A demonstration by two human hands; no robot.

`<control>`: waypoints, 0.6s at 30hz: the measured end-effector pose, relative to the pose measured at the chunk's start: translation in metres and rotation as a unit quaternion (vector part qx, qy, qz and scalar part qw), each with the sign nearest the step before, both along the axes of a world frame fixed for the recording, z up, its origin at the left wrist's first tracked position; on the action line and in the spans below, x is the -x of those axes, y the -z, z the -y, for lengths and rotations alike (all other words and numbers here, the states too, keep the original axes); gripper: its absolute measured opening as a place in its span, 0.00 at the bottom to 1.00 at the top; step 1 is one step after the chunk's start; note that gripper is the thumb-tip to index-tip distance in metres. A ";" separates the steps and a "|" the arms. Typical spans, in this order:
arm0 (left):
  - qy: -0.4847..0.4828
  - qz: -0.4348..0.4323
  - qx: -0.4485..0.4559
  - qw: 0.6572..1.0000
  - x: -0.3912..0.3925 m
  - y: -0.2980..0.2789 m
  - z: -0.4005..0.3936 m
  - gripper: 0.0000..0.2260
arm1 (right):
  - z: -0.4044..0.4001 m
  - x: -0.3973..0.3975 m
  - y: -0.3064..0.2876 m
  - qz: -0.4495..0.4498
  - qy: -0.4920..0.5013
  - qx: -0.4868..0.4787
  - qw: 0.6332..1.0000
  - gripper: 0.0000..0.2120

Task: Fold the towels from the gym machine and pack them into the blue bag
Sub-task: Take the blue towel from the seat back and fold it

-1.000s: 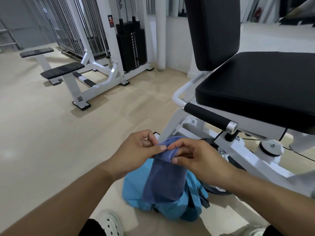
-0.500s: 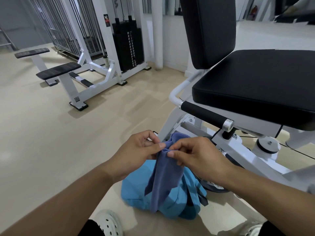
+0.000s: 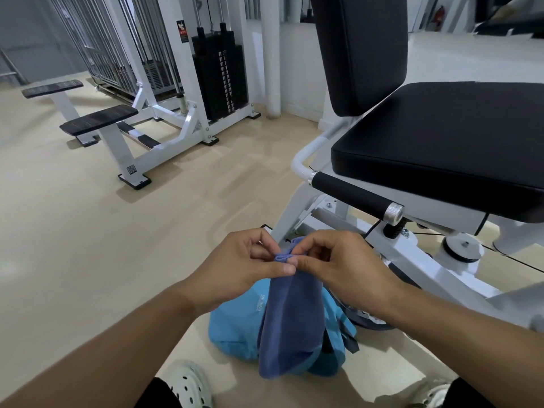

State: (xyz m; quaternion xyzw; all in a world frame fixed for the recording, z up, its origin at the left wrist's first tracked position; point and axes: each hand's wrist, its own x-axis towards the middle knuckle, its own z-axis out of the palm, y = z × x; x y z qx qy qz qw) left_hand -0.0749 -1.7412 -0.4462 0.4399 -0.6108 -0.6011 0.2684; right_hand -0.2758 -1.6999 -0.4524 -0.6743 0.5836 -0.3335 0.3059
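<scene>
- Left side: bare floor (image 3: 88,245) wide open, hands can pass freely.
- Right: gym machine seat (image 3: 441,148) overhangs; black handle bar (image 3: 353,195) + white frame (image 3: 412,260) just beside right hand (image 3: 347,269).
- Below: blue bag (image 3: 235,328) on floor, towel (image 3: 288,325) hangs in front of it.
- Rear left: 2nd machine (image 3: 176,107), well apart.
</scene>
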 end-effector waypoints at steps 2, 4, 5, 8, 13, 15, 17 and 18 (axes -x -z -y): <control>0.019 0.025 0.007 0.999 -0.003 0.003 0.003 0.11 | 0.002 0.003 -0.002 -0.047 -0.017 -0.004 0.999 0.05; 0.049 0.049 0.010 0.998 -0.009 0.003 0.008 0.09 | 0.004 0.007 -0.005 -0.162 -0.056 -0.021 0.985 0.07; 0.059 0.054 0.011 0.997 -0.012 0.003 0.011 0.09 | 0.004 0.010 -0.006 -0.232 -0.078 -0.033 0.969 0.09; 0.070 0.039 0.004 0.997 -0.024 0.002 0.019 0.09 | 0.006 0.018 0.000 -0.352 -0.124 -0.057 0.926 0.13; 0.035 0.079 0.011 0.996 -0.037 0.002 0.028 0.09 | 0.008 0.027 0.007 -0.372 -0.093 -0.091 0.919 0.08; 0.025 0.147 0.046 0.988 -0.042 0.004 0.031 0.11 | 0.009 0.029 0.006 -0.331 -0.079 -0.102 0.935 0.13; 0.010 0.208 0.086 0.974 -0.044 0.006 0.035 0.11 | 0.010 0.027 0.004 -0.248 -0.062 -0.108 0.961 0.15; 0.003 0.219 0.097 0.971 -0.045 0.006 0.036 0.10 | 0.010 0.026 0.004 -0.212 -0.051 -0.103 0.971 0.16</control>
